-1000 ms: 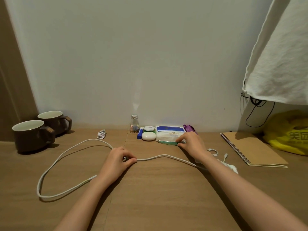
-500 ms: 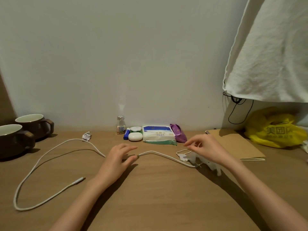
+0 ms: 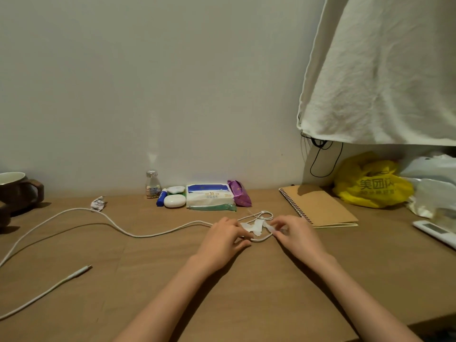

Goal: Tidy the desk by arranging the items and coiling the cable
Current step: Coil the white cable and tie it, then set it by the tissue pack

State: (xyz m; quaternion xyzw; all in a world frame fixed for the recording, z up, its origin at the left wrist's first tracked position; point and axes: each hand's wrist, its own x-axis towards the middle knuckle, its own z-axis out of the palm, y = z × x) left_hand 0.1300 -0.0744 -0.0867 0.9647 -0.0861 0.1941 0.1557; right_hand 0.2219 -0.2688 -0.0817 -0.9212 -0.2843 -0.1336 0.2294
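Nearest us, on the bare front of the counter (image 3: 259, 280), the cable (image 3: 148, 235) trails in from the left with its plug end (image 3: 82, 269) lying loose, so we judge the coiling not yet begun. The long white run snakes across to the middle, where both hands meet at its other end.

The left hand (image 3: 223, 239) lies over the cable's tight bend. Its fingers (image 3: 240, 234) are curled down and pinch the cord, which we take as an anchor so the line does not slide while the other hand works. The right hand (image 3: 294, 234) has its fingers (image 3: 278, 229) closed in a fine pinch on a white scrap (image 3: 256, 227) sitting at that end. Whether the cord is in that pinch too we cannot quite tell, since the fingers cover it. We read this as freeing or straightening the scrap, a likely first step before winding.

Just beyond the hands a thin wire loop (image 3: 265, 214) lies flat. Farther back, against the wall, a small bottle (image 3: 152, 185), blue tube (image 3: 161, 198), white case (image 3: 174, 201), tissue pack (image 3: 209, 196) and purple packet (image 3: 238, 196) sit close in a row, seemingly already tidied. The notebook (image 3: 320, 208) lies to their right, and a crumpled wrapper (image 3: 98, 203) to their left, apart.
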